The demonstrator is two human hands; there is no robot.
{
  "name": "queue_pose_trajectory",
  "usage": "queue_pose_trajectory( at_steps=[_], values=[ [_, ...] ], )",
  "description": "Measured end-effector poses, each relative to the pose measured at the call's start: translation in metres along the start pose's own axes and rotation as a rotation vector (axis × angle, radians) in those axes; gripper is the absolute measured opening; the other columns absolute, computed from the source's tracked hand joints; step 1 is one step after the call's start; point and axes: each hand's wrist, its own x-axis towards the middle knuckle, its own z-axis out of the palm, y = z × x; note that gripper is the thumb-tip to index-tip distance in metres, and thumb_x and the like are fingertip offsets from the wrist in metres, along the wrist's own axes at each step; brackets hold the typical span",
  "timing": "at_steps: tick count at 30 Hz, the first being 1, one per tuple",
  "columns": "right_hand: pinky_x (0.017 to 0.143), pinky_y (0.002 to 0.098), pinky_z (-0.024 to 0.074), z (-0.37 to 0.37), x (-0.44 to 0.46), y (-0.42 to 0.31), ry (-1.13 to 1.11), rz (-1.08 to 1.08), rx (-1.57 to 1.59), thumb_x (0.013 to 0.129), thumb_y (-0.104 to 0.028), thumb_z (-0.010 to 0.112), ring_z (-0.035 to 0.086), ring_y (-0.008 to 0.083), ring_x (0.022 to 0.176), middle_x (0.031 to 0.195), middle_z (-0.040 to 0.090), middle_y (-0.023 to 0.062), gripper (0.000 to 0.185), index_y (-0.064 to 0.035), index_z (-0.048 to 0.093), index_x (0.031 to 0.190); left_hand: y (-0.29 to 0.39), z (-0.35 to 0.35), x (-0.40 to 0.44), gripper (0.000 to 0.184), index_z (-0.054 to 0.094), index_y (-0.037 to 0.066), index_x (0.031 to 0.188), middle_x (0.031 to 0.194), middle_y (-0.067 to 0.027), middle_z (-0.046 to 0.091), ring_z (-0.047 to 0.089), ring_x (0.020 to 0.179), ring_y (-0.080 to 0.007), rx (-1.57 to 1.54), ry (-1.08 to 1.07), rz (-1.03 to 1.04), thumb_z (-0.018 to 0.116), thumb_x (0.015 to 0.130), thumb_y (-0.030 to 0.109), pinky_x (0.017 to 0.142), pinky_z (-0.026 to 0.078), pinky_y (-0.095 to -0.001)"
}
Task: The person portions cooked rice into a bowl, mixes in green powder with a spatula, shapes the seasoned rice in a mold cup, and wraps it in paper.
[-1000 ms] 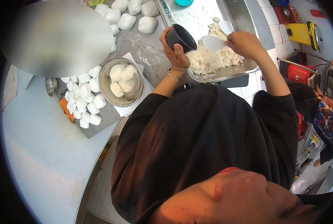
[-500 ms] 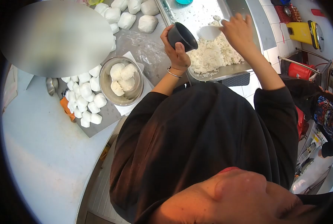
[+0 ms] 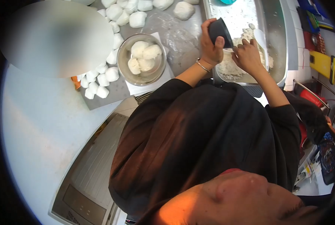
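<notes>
My left hand [image 3: 211, 44] is closed around a small black cup [image 3: 221, 33], tilted over the near end of a metal tray [image 3: 275, 22]. Cooked white rice [image 3: 227, 69] lies in that tray. Beside the cup's rim is my right hand [image 3: 249, 58], its fingers bent and apart, with nothing visible in them. Whether its fingertips touch the cup or rice, I cannot tell. A white rice paddle [image 3: 260, 39] rests in the tray just right of that hand. Left of my left arm, a steel bowl [image 3: 120, 60] holds several rounded rice portions [image 3: 140, 49].
Many white wrapped packets [image 3: 138, 19] cover the metal table [image 3: 116, 95] at left. Crumpled clear plastic [image 3: 175, 33] lies between bowl and tray. A blurred pale disc [image 3: 62, 41] hides the upper left. Another person's dark clothing [image 3: 327, 153] shows at far right.
My right hand has let go of the rice paddle, which now lies in the tray, and has come close to the cup. The whole view has shifted, with the table and tray appearing farther right.
</notes>
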Motion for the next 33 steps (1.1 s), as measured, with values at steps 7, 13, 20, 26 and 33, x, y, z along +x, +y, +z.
queue_pose_trajectory(
  at_steps=[7,13,20,26,33],
  values=[
    [0.085,0.0428,0.0375,-0.002,0.010,0.026,-0.173,-0.041,0.106,0.079,-0.031,0.064,0.059,0.0224,0.090,0.070,0.067,0.0029,0.020,-0.0120,0.071,0.078,-0.002,0.001,0.003,0.065,0.040,-0.005,0.128,0.107,-0.0206,0.054,0.059,0.089,-0.0306,0.046,-0.019,0.049,0.046,0.094,0.050,0.080,0.047,-0.0385],
    [0.088,0.0401,0.0369,0.021,0.005,0.017,-0.023,-0.199,0.049,0.075,-0.030,0.067,0.057,0.0202,0.092,0.070,0.066,0.0014,0.017,-0.0137,0.071,0.077,-0.008,0.000,-0.002,0.066,0.040,-0.006,0.128,0.112,-0.0218,0.053,0.058,0.092,-0.0313,0.010,-0.064,-0.070,0.045,0.094,0.050,0.083,0.046,-0.0386],
    [0.086,0.0375,0.0355,0.023,0.017,0.047,-0.217,-0.221,0.271,0.073,-0.032,0.071,0.056,0.0190,0.090,0.068,0.061,0.0026,0.018,-0.0155,0.072,0.078,-0.018,0.004,0.004,0.062,0.042,-0.003,0.128,0.095,-0.0123,0.057,0.049,0.062,-0.0117,0.142,-0.004,0.103,0.038,0.095,0.050,0.059,0.043,-0.0272],
    [0.086,0.0383,0.0353,0.010,0.009,0.057,-0.274,-0.158,0.364,0.078,-0.038,0.071,0.056,0.0215,0.089,0.070,0.060,0.0043,0.024,-0.0141,0.072,0.081,-0.010,0.000,0.002,0.062,0.041,-0.004,0.128,0.106,-0.0182,0.055,0.055,0.084,-0.0244,0.045,-0.063,-0.024,0.040,0.095,0.049,0.076,0.046,-0.0355],
    [0.078,0.0419,0.0432,-0.052,-0.036,0.058,-0.055,0.163,0.187,0.085,-0.041,0.066,0.061,0.0265,0.084,0.072,0.068,0.0075,0.030,-0.0118,0.071,0.085,0.033,-0.017,0.007,0.061,0.031,0.001,0.134,0.105,-0.0150,0.056,0.061,0.078,-0.0218,-0.333,-0.112,-0.472,0.045,0.097,0.048,0.058,0.050,-0.0291]
  ],
)
